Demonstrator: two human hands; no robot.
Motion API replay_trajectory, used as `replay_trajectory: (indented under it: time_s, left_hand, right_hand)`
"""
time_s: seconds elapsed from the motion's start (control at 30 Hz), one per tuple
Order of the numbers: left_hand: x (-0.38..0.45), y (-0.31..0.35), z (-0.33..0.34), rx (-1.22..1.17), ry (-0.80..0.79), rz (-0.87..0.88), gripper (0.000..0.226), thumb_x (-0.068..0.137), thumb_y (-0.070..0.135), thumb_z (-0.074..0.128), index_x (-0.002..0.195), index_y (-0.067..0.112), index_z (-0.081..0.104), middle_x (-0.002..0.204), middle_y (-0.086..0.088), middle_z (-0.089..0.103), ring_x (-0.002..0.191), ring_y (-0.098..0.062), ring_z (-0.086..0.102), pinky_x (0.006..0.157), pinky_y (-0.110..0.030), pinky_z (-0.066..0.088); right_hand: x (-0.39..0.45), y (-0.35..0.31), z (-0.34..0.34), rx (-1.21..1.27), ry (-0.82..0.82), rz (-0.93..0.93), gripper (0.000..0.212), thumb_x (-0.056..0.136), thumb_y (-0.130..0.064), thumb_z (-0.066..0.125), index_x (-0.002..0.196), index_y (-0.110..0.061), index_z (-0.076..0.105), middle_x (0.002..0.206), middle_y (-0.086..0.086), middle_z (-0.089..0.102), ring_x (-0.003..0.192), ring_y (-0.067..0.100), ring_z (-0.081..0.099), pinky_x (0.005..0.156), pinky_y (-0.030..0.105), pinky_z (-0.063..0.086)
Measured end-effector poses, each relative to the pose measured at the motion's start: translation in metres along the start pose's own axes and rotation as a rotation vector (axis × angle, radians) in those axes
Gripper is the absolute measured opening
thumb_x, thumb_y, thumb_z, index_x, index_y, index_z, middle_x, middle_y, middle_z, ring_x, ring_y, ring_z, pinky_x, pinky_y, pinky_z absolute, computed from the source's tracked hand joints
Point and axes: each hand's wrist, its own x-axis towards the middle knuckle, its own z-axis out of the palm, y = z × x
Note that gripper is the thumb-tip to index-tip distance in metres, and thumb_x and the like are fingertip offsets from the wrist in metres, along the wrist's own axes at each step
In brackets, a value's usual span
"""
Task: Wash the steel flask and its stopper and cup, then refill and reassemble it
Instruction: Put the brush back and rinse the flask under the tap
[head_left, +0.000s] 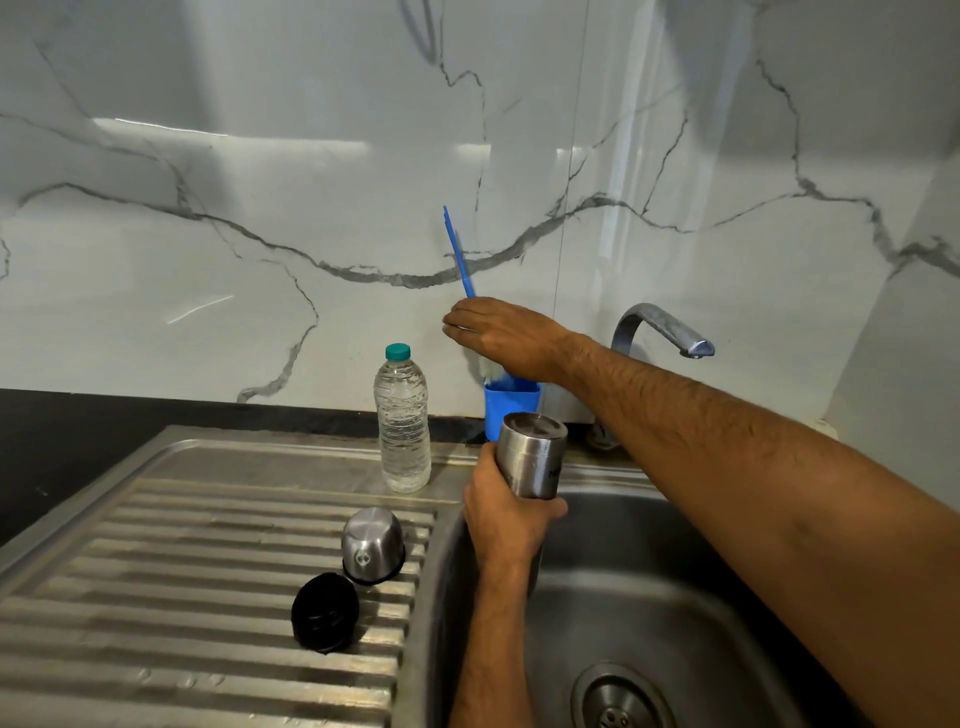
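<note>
The steel flask (530, 457) stands upright over the sink (675, 571), base up, my left hand (506, 525) wrapped round it. Behind it, my right hand (501, 332) grips the blue brush (460, 254) (bristles in the blue holder (511, 405)), handle slanting up-left.

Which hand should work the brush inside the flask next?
Right, probably. The right hand already grips the blue bottle brush above its blue holder, while the left hand holds the steel flask over the sink, so it is occupied steadying it.
</note>
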Motion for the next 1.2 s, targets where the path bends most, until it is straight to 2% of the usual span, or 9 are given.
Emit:
replay_trajectory:
  time_s: [0.1, 0.2, 0.33, 0.47, 0.63, 0.8, 0.9, 1.07, 1.2]
  left_hand:
    - [-0.001, 0.0, 0.001, 0.002, 0.009, 0.004, 0.079, 0.054, 0.0, 0.092, 0.118, 0.026, 0.055, 0.099, 0.013, 0.06, 0.095, -0.01, 0.062, 0.086, -0.031, 0.056]
    - [-0.003, 0.0, 0.001, -0.008, 0.02, 0.029, 0.077, 0.053, 0.001, 0.092, 0.112, 0.03, 0.053, 0.094, 0.016, 0.058, 0.087, -0.004, 0.058, 0.081, -0.026, 0.053]
    - [-0.008, 0.002, 0.003, -0.023, 0.012, 0.038, 0.075, 0.053, 0.002, 0.093, 0.112, 0.028, 0.053, 0.096, 0.016, 0.058, 0.086, -0.002, 0.057, 0.075, -0.018, 0.046]
    - [-0.011, -0.001, 0.009, 0.01, 0.026, 0.072, 0.077, 0.05, 0.008, 0.095, 0.113, 0.026, 0.057, 0.107, 0.005, 0.064, 0.098, -0.013, 0.062, 0.084, -0.027, 0.052]
    - [-0.018, -0.002, 0.021, 0.065, -0.017, 0.053, 0.084, 0.048, 0.018, 0.098, 0.122, 0.023, 0.059, 0.117, 0.002, 0.064, 0.109, -0.017, 0.062, 0.096, -0.044, 0.056]
    - [-0.025, 0.005, 0.036, 0.114, -0.101, 0.04, 0.082, 0.053, 0.016, 0.098, 0.124, 0.02, 0.057, 0.122, 0.001, 0.063, 0.113, -0.016, 0.059, 0.099, -0.036, 0.053]
    - [-0.026, 0.009, 0.046, 0.167, -0.159, 0.034, 0.081, 0.052, 0.019, 0.099, 0.121, 0.023, 0.057, 0.121, 0.002, 0.063, 0.115, -0.016, 0.059, 0.101, -0.038, 0.053]
    - [-0.023, 0.014, 0.064, 0.183, -0.165, 0.032, 0.084, 0.054, 0.016, 0.099, 0.127, 0.019, 0.057, 0.123, 0.001, 0.064, 0.115, -0.017, 0.06, 0.101, -0.037, 0.053]
    - [-0.023, 0.012, 0.079, 0.187, -0.157, 0.013, 0.086, 0.052, 0.017, 0.099, 0.127, 0.016, 0.058, 0.122, -0.001, 0.065, 0.115, -0.02, 0.062, 0.101, -0.042, 0.054]
  right_hand:
    - [-0.012, 0.002, -0.004, 0.113, 0.07, 0.133, 0.063, 0.073, 0.011, 0.077, 0.133, 0.003, 0.06, 0.133, 0.022, 0.062, 0.124, 0.037, 0.058, 0.107, 0.046, 0.048]
    - [-0.034, 0.0, -0.01, 0.257, 0.144, 0.286, 0.059, 0.07, 0.017, 0.072, 0.127, 0.002, 0.064, 0.126, 0.019, 0.066, 0.116, 0.035, 0.06, 0.099, 0.046, 0.051]
    - [-0.077, -0.017, -0.016, 0.437, 0.148, 0.513, 0.044, 0.085, 0.007, 0.069, 0.128, -0.004, 0.067, 0.124, 0.013, 0.068, 0.116, 0.027, 0.059, 0.1, 0.04, 0.05]
    - [-0.127, -0.034, -0.02, 0.518, 0.111, 0.69, 0.033, 0.092, -0.002, 0.068, 0.124, -0.009, 0.07, 0.123, 0.008, 0.069, 0.117, 0.021, 0.059, 0.103, 0.032, 0.046]
    - [-0.187, -0.045, -0.027, 0.569, 0.183, 0.936, 0.022, 0.088, -0.006, 0.074, 0.11, -0.01, 0.078, 0.106, 0.005, 0.076, 0.098, 0.017, 0.068, 0.094, 0.032, 0.056]
    - [-0.214, -0.026, -0.015, 0.907, 0.203, 1.331, 0.021, 0.087, -0.01, 0.079, 0.107, -0.011, 0.079, 0.105, 0.005, 0.078, 0.094, 0.016, 0.072, 0.096, 0.036, 0.058]
    - [-0.214, -0.016, -0.011, 1.056, 0.113, 1.322, 0.024, 0.088, -0.01, 0.078, 0.112, -0.011, 0.077, 0.104, 0.006, 0.077, 0.085, 0.013, 0.072, 0.09, 0.029, 0.058]
    - [-0.201, -0.014, 0.003, 1.126, 0.081, 1.191, 0.018, 0.092, -0.003, 0.071, 0.108, -0.004, 0.077, 0.079, 0.003, 0.075, 0.061, 0.007, 0.066, 0.072, 0.023, 0.058]
    - [-0.198, -0.01, 0.013, 1.179, 0.068, 1.173, 0.012, 0.094, -0.003, 0.068, 0.099, -0.004, 0.079, 0.08, 0.003, 0.078, 0.064, 0.012, 0.068, 0.072, 0.025, 0.061]
